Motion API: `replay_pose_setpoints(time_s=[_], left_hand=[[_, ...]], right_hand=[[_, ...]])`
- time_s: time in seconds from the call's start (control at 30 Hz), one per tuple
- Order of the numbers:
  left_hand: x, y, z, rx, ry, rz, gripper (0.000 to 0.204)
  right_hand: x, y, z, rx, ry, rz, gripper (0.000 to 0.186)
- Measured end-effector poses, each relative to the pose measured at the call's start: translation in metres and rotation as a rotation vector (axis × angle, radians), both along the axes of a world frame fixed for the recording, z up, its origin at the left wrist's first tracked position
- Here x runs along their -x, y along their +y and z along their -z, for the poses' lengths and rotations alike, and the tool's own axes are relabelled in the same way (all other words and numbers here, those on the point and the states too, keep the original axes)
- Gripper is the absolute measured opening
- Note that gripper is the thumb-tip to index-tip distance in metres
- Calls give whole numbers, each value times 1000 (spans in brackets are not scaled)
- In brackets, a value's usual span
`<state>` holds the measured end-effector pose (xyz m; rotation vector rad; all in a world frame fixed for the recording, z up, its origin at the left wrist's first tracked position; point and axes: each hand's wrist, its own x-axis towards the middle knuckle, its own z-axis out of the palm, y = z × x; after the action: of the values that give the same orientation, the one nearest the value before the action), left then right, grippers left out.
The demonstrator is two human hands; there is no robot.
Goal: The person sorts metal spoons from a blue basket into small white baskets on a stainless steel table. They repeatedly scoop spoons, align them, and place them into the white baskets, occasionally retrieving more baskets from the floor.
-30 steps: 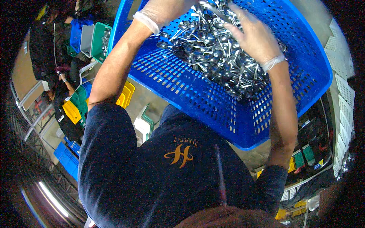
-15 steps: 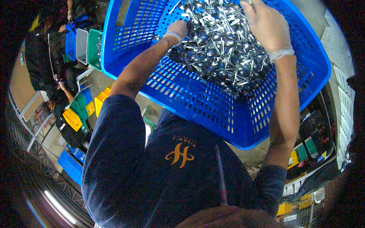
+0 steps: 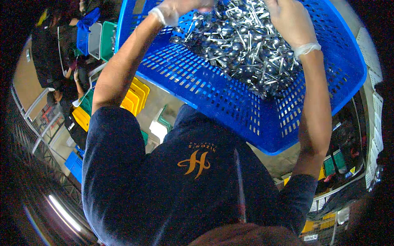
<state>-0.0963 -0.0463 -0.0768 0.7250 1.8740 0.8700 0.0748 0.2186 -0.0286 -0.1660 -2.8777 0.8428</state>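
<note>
A large blue perforated plastic basket [image 3: 225, 102] fills the upper middle, tilted in front of my body and heaped with shiny metal spoons [image 3: 250, 49]. My left hand [image 3: 184, 7], in a clear glove, is at the top edge of the view over the basket's left part, beside the spoons; its fingertips are blurred and cut off, so its grip cannot be told. My right hand [image 3: 289, 22], also gloved, is at the upper right of the spoon pile, with its fingers partly beyond the frame; what they hold, if anything, cannot be made out.
At left, dark-clad co-workers [image 3: 61, 57] are busy beside blue, grey and green bins [image 3: 107, 41]. Stacked yellow crates [image 3: 133, 96] and a blue crate [image 3: 74, 164] lie below them. White perforated crates [image 3: 371, 61] line the far right, near a metal rack [image 3: 334, 192].
Since half a second ago my left hand has risen out of the spoon pile to the top edge. My right hand and the basket have shifted slightly up and to the right.
</note>
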Motion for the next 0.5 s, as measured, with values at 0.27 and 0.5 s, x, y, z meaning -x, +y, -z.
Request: replay_pose_setpoints(time_s=[0.27, 0.5], left_hand=[[-62, 108, -88, -396, -58, -143, 43], [-18, -6, 31, 541, 345, 301, 55]], right_hand=[[-3, -23, -43, 763, -120, 199, 22], [8, 6, -17, 244, 42, 100, 28]])
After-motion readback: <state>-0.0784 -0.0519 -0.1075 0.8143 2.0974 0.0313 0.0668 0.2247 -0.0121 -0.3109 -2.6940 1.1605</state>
